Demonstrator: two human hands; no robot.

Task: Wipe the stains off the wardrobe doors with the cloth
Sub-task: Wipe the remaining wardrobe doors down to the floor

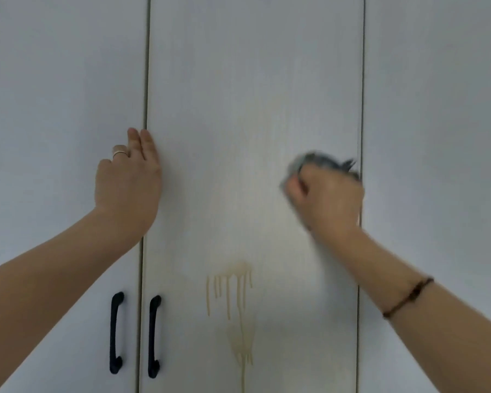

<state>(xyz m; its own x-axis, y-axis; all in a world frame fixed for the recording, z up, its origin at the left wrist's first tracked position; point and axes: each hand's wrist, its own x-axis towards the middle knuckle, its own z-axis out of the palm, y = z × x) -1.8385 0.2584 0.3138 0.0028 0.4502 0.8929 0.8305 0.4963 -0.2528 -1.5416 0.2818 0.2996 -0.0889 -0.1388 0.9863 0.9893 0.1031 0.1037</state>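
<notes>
Three pale doors fill my view: the left door (54,109), the middle door (253,80) and the right door (437,109), with thin dark seams between them. Both my bare forearms reach up to them. On the middle door, low down, are two yellowish marks: the upper stain (230,285), a patch with thin drips running down, and the lower stain (242,344), fainter, just beneath it. There are two black handles, the left handle (116,333) and the right handle (154,336), one on each side of the left seam. I have one cloth (318,163), one bracelet (408,297) on my right wrist and one ring (120,152). My left hand (128,177) lies flat on the left door by the seam, fingers straight and pointing up. My right hand (329,199), blurred, is curled tight around the grey-blue cloth, holding it against the middle door near its right edge, well above both stains.
</notes>
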